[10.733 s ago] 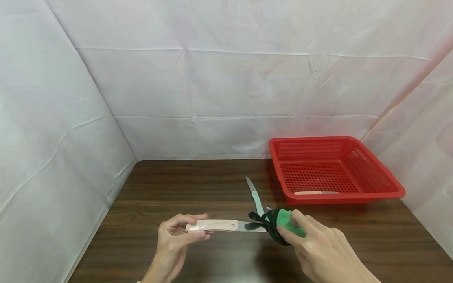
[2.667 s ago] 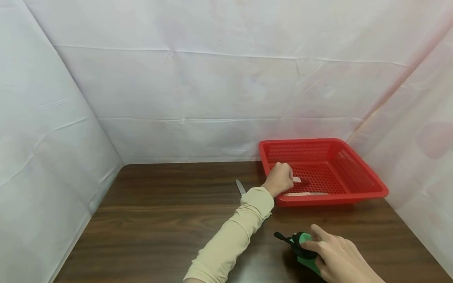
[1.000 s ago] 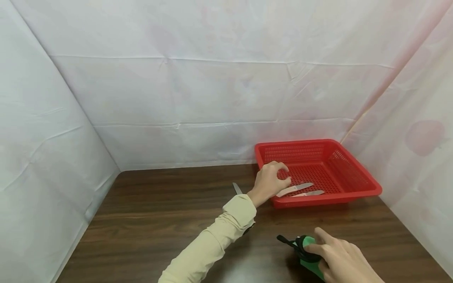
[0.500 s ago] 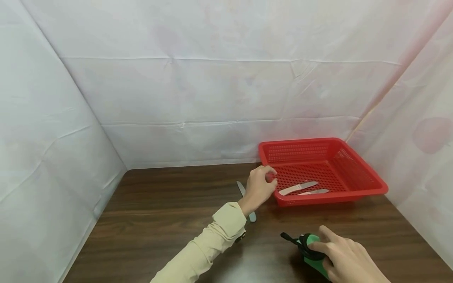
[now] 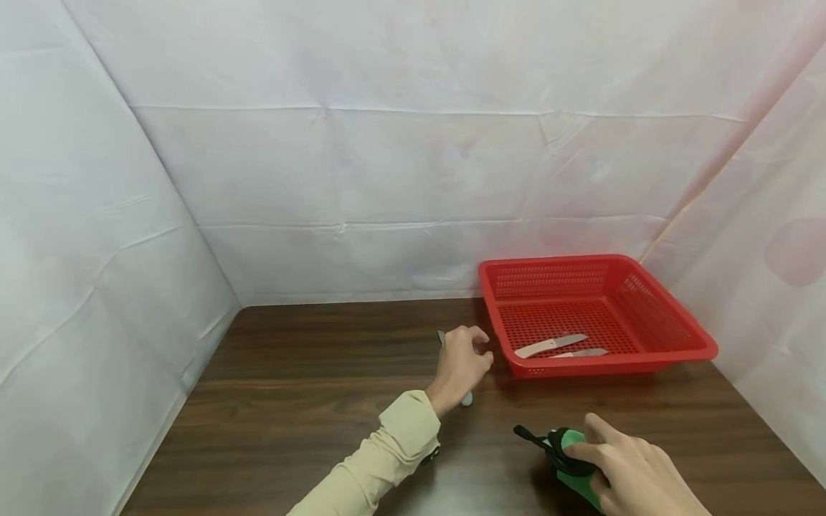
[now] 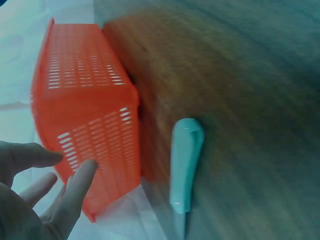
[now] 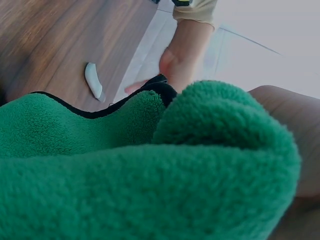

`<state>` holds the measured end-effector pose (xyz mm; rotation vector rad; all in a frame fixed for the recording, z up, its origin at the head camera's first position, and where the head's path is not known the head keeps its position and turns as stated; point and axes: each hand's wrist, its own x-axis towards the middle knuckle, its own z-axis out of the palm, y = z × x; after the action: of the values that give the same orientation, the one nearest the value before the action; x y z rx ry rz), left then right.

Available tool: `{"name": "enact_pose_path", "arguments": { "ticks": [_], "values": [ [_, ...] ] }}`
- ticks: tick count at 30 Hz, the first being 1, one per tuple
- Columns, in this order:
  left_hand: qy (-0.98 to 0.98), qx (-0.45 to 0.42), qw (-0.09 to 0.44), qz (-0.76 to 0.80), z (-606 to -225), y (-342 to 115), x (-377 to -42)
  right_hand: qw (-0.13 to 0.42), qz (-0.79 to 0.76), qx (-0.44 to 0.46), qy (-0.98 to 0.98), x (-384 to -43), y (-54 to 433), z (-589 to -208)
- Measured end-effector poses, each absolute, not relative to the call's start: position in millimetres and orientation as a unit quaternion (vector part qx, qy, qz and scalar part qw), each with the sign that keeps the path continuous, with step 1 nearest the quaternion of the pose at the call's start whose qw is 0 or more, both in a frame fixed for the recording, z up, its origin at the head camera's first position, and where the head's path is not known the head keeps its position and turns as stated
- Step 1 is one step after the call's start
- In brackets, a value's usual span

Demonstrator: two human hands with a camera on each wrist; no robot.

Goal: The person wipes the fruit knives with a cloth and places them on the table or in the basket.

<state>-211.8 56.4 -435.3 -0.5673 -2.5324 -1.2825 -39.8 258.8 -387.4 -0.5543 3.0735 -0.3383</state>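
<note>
My left hand (image 5: 459, 365), fingers loosely curved and holding nothing, hovers above the table just left of the red basket (image 5: 619, 362). Partly hidden beneath it in the head view lies a folding knife (image 6: 185, 160) with a pale green handle and its blade out. Two more unfolded knives rest inside the basket near its front wall: a pale pink-handled one (image 5: 537, 348) and another (image 5: 589, 352) half behind the rim. At front right, my right hand (image 5: 629, 466) grips a bunched green plush cloth (image 7: 150, 185) with black edging and a dangling black cord (image 5: 530, 434).
A dark wooden table (image 5: 290, 401) carries everything. White sheeting (image 5: 361, 179) stands behind the table and along both sides. The basket sits at the back right, close to the rear sheet.
Earlier my left hand held the pink-handled knife against the cloth, then laid it in the basket and let go. It has since drawn back left, out of the basket. The right hand keeps the cloth.
</note>
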Motion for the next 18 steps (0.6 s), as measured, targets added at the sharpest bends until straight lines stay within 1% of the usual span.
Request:
{"name": "enact_pose_path", "arguments": {
  "ticks": [7,12,18],
  "values": [
    [-0.905,-0.2,0.123,-0.354,-458,51,-205,-0.003,-0.109,-0.18,0.978,-39,257,-387],
    [-0.932,-0.187,0.107,-0.29,-467,49,-204,-0.001,-0.111,-0.18,0.977,-38,257,-387],
    [-0.937,-0.184,0.089,-0.285,-473,44,-205,-0.002,-0.111,-0.183,0.977,-37,256,-387]
  ]
}}
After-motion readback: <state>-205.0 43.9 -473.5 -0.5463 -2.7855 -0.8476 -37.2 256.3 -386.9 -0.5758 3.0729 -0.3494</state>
